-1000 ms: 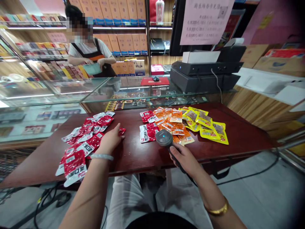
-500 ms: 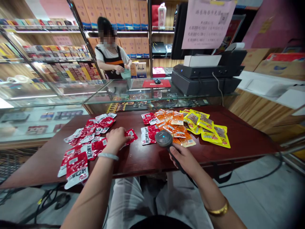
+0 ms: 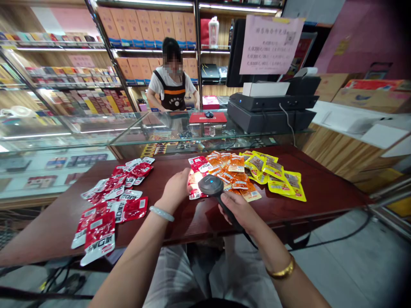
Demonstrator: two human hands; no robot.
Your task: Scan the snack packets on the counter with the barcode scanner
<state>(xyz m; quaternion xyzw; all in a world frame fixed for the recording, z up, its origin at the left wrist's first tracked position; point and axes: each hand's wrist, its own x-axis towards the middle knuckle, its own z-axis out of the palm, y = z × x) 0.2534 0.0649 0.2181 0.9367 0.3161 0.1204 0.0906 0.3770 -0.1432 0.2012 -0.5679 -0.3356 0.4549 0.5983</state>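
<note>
My left hand [image 3: 175, 188] reaches to the middle of the dark red table [image 3: 324, 194], its fingers closed on a red snack packet [image 3: 194, 194] at the edge of the right-hand heap. My right hand [image 3: 239, 210] grips the handle of a black barcode scanner [image 3: 210, 185], whose head hovers right over that packet and lights it. Several red packets [image 3: 109, 203] lie spread to the left. To the right lie orange packets [image 3: 233, 171] and yellow packets [image 3: 281, 179].
A glass display counter [image 3: 128, 128] stands behind the table, with a black till and printer [image 3: 272, 107] at its right end. A person in an apron [image 3: 170, 87] stands behind it before shelves of boxes. The scanner's cable [image 3: 340, 234] trails over the floor on the right.
My left hand left the red pile on the left and moved right to a red packet under the scanner. The scanner shifted slightly left. The person behind the counter walked to the right.
</note>
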